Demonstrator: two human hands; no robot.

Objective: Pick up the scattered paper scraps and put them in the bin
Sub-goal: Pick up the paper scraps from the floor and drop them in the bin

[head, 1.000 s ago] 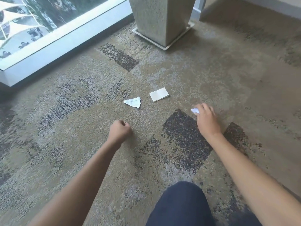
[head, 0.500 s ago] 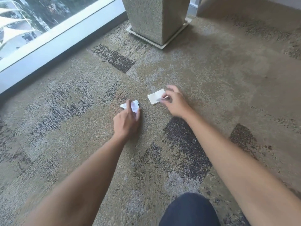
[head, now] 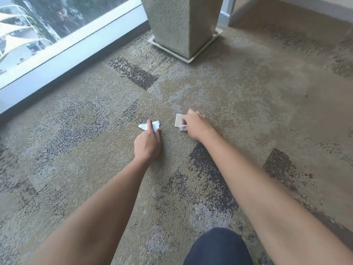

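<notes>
Two scraps (head: 150, 125) lie under the hands' (head: 147, 144) grip.

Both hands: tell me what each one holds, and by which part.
Left hand pinches the crumpled white scrap at its middle. Right hand grips the cream rectangular scrap by its right edge, a small white scrap tucked under its fingers.

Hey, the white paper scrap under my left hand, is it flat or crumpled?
Crumpled. The white scrap shows bent, uneven edges poking out either side of the left hand fingers, which pinch it on the carpet.
</notes>
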